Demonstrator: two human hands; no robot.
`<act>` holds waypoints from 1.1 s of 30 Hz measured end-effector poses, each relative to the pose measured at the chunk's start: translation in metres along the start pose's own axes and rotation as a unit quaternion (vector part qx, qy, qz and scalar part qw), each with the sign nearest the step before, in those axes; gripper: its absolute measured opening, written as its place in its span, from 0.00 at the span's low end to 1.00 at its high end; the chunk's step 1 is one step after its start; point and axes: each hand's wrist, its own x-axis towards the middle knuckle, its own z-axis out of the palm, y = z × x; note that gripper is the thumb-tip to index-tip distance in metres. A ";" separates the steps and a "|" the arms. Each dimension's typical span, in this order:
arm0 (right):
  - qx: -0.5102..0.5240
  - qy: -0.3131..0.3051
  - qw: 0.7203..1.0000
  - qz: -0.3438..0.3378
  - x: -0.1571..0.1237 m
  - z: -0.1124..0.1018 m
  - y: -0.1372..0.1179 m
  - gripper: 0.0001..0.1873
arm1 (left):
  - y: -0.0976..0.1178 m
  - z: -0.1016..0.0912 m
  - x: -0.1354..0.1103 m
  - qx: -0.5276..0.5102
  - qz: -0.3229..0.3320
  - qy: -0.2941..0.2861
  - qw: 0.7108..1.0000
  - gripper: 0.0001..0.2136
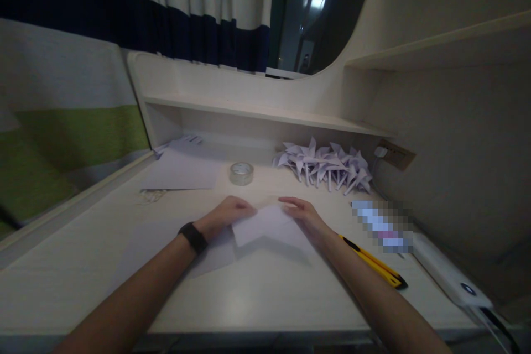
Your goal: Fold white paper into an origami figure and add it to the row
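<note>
A partly folded sheet of white paper [267,224] lies on the pale desk [257,287] in front of me. My left hand [226,214], with a black band on the wrist, is closed in a pinch on the paper's left edge. My right hand [302,213] presses on the paper's right edge with fingers curled over it. Both hands hold the fold slightly raised off the desk.
A roll of clear tape [241,173] stands behind the hands. A pile of folded paper cranes [327,166] sits at the back right. Flat paper sheets [182,171] lie at the back left. A yellow utility knife [373,263] and a white device [450,276] lie right.
</note>
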 end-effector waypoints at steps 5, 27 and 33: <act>-0.015 -0.035 0.999 0.021 -0.005 0.006 -0.001 0.28 | 0.000 0.004 -0.003 -0.019 -0.002 -0.088 0.996 0.18; 0.062 -0.031 0.997 0.021 -0.003 -0.004 -0.011 0.24 | -0.015 0.004 0.010 -0.282 0.039 -0.047 0.957 0.24; -0.054 -0.044 0.998 0.000 -0.004 0.010 0.008 0.21 | -0.012 0.008 0.006 -0.278 0.037 -0.084 0.956 0.26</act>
